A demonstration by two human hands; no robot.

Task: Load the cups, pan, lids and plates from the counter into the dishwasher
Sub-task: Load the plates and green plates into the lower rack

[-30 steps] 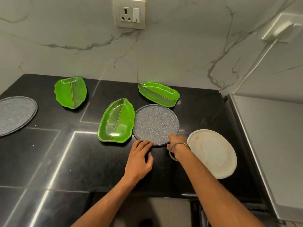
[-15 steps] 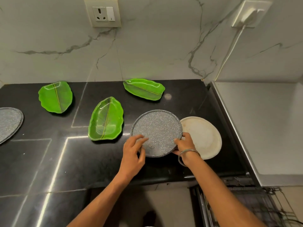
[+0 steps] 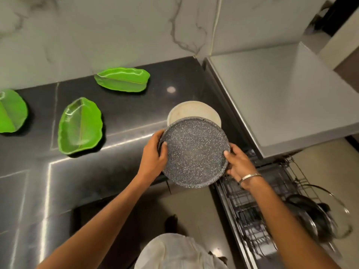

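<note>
Both hands, left hand (image 3: pixel 153 154) and right hand (image 3: pixel 240 166), grip round grey speckled plate (image 3: pixel 195 152) by its edges above black worktop (image 3: pixel 116 117) edge.

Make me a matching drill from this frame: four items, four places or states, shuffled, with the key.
Things:
1. speckled grey plate
2. white plate
3. glass lid
4. green leaf plate nearest the wall

Places or states:
A. in the dishwasher rack
B. flat on the counter, at the back
C. held off the counter by left hand and right hand
D. on the counter, partly hidden behind the held plate

Pairs: 1-C, 2-D, 3-A, 4-B
</note>
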